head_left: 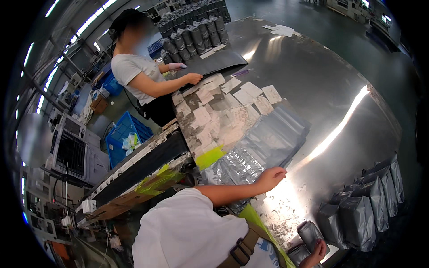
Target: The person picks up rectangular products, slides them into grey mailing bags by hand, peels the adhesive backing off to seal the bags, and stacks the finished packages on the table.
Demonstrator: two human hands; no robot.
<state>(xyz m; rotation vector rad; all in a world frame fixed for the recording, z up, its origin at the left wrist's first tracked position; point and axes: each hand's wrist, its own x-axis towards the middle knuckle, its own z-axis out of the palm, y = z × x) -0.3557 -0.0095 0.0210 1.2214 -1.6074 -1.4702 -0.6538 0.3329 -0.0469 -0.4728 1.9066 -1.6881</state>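
My left hand point(271, 179) is over the metal tabletop, beside a flat stack of grey plastic bags point(272, 138). Its fingers are bent and close together, and nothing shows in them. Low at the right, my right hand point(318, 253) grips the edge of a small grey plastic-wrapped package point(311, 233). Another grey package point(298, 254) lies against it, partly hidden by that hand. Several larger filled grey bags point(357, 219) stand upright just to the right.
Across the table point(321, 89), a co-worker point(143, 76) handles a dark grey plastic sheet point(214, 64). Behind it stand rows of filled grey bags point(196, 38). Paper labels point(246, 94) cover the left part, near a purple pen point(241, 73). A conveyor point(143, 165) adjoins the table; a blue crate point(127, 134) lies beyond.
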